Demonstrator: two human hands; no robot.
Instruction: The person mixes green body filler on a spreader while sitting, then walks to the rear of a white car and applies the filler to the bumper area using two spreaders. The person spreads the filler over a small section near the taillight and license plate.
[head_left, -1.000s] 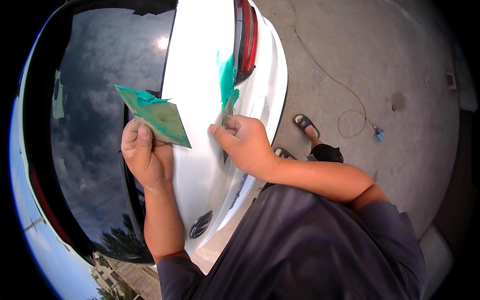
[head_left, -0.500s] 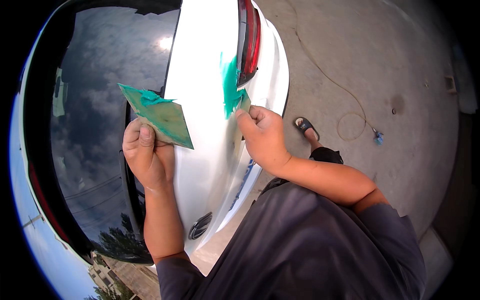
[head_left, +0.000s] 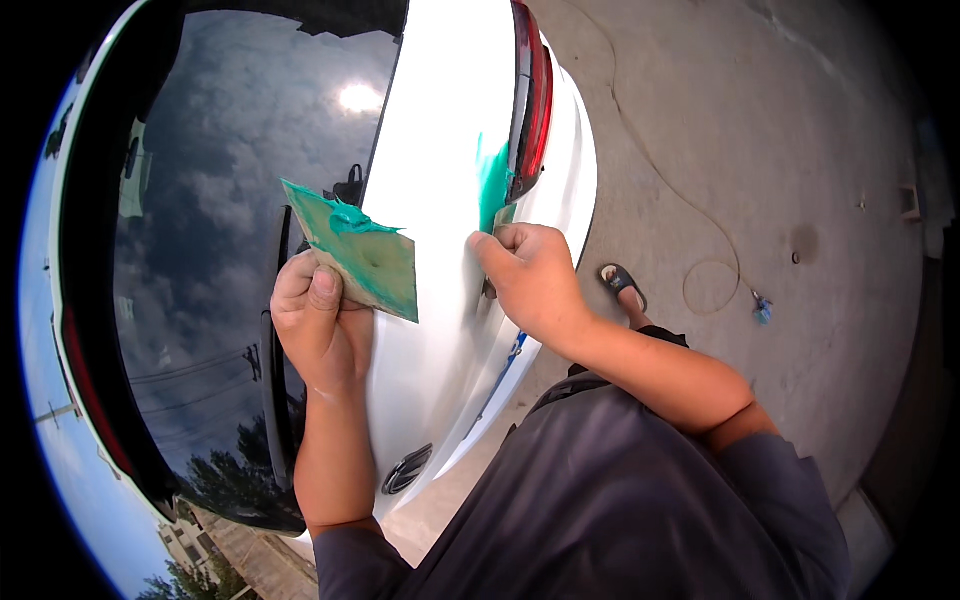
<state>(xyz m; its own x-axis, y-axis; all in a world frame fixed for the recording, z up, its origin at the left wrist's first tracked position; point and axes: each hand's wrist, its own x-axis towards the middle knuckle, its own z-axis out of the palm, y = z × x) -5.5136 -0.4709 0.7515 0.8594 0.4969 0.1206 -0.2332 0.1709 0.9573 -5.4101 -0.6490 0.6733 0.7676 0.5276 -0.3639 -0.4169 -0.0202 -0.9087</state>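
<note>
My left hand (head_left: 318, 320), fingers closed, grips a flat square board (head_left: 368, 272) smeared with green paste, with a thicker lump (head_left: 350, 218) along its upper edge, over the edge of the car's dark rear window (head_left: 220, 220). Closed round a thin spreader (head_left: 508, 214), mostly hidden by the fingers, is my right hand (head_left: 528, 280), at the white body panel (head_left: 420, 150) just below a green smear (head_left: 492, 180). That smear lies along the inner edge of the red tail light (head_left: 532, 100).
Beyond the curved bumper (head_left: 575, 160) is a grey concrete floor (head_left: 790, 150) with a thin hose (head_left: 650, 160) coiled near a small blue tool (head_left: 763, 310). My sandaled foot (head_left: 625, 287) shows beside the car. Sky, trees and a building are at lower left.
My right hand and spreader moved up and right along the smear. The car and my left hand with the board have since shifted rightward in the picture.
</note>
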